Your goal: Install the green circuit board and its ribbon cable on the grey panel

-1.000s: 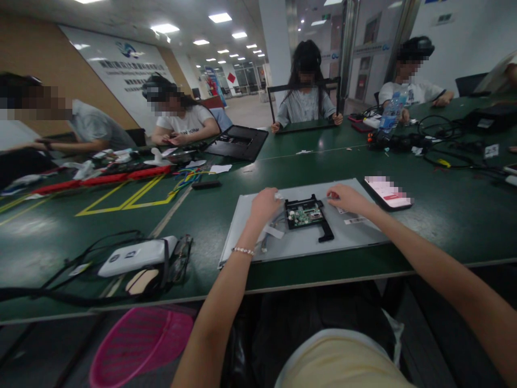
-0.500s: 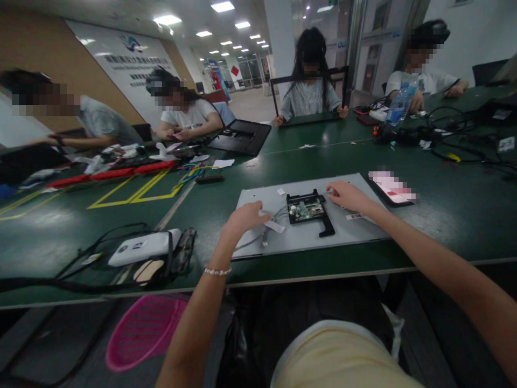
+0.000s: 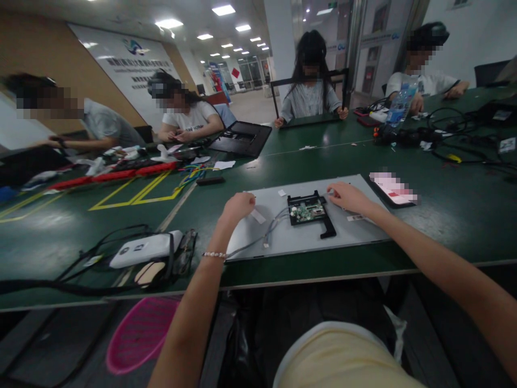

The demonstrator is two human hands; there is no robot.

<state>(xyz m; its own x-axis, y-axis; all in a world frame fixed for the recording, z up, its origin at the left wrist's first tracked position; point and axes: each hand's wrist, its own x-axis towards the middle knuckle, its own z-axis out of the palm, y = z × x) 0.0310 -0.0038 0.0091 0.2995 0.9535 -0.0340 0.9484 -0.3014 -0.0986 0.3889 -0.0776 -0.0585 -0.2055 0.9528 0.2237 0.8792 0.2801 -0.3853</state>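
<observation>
A flat grey panel (image 3: 299,243) lies before me, bearing a green circuit board (image 3: 307,212) in a black bracket (image 3: 328,229). My left hand (image 3: 239,207) is above the panel's left end, fingers closed on a white strip (image 3: 258,216) that hangs toward the panel. Grey cables (image 3: 270,231) run from the board toward the panel's lower left, below that hand. My right hand (image 3: 350,197) rests at the bracket's right upper corner, its fingers bent but apart; whether they touch the bracket is unclear. A printed label (image 3: 355,218) sits below it on the panel.
Right of the panel lies a phone (image 3: 391,188). A white device (image 3: 145,249) with black cables is at my left, above a pink basket (image 3: 141,334). Co-workers sit across the table; one holds a black frame (image 3: 275,99). A water bottle (image 3: 399,105) stands back right.
My left hand has moved left, away from the circuit board and cables, and the white strip has moved with it. My right hand has stayed in place.
</observation>
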